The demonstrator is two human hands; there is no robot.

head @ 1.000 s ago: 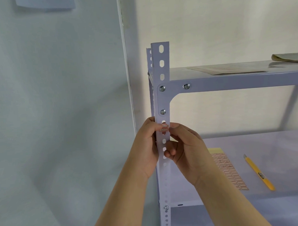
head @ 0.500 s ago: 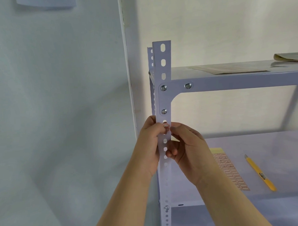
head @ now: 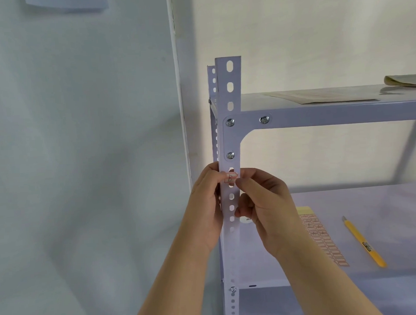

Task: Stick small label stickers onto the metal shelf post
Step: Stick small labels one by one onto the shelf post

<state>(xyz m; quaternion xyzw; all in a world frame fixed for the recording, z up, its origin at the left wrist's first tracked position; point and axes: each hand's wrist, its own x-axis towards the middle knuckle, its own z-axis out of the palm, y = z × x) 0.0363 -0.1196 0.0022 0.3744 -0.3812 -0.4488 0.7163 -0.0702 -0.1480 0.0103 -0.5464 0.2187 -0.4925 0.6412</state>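
We face a pale metal shelf post (head: 230, 137). A red-bordered label sticker (head: 230, 178) marked "B" lies across its front, just below a screw. Our left hand (head: 205, 204) grips the post's left edge, thumb on the sticker. Our right hand (head: 265, 207) pinches the sticker's right end. At four o'clock, a sticker sheet (head: 323, 243) and a yellow pen-like tool (head: 363, 242) lie on the lower shelf (head: 380, 205).

hands (head: 204, 204) (head: 267, 209) 2 | label (head: 230, 178) 1 | sticker sheet (head: 323, 243) 1 | yellow tool (head: 363, 241) 1
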